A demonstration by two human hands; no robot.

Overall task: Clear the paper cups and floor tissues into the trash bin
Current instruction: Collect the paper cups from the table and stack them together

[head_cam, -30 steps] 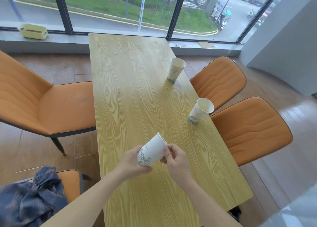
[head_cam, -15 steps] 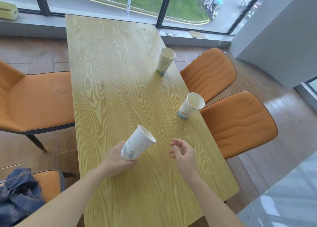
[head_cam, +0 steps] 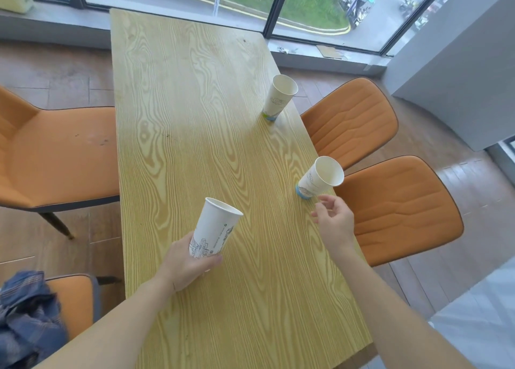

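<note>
Wooden table (head_cam: 195, 117), left hand (head_cam: 184, 265) gripping printed paper cup (head_cam: 214, 229)

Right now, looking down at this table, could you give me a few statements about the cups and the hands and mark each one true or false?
1. The left hand holds a paper cup by its lower part. True.
2. The right hand also has a cup in its grip. False: it is open and empty, just short of the nearest standing cup.
3. Two cups stand on the table along its right edge. True: the nearest one and a farther cup.
4. The held cup is crushed flat. False: it keeps its round shape.
5. A trash bin sits on the table. False: no bin is in view.
</note>
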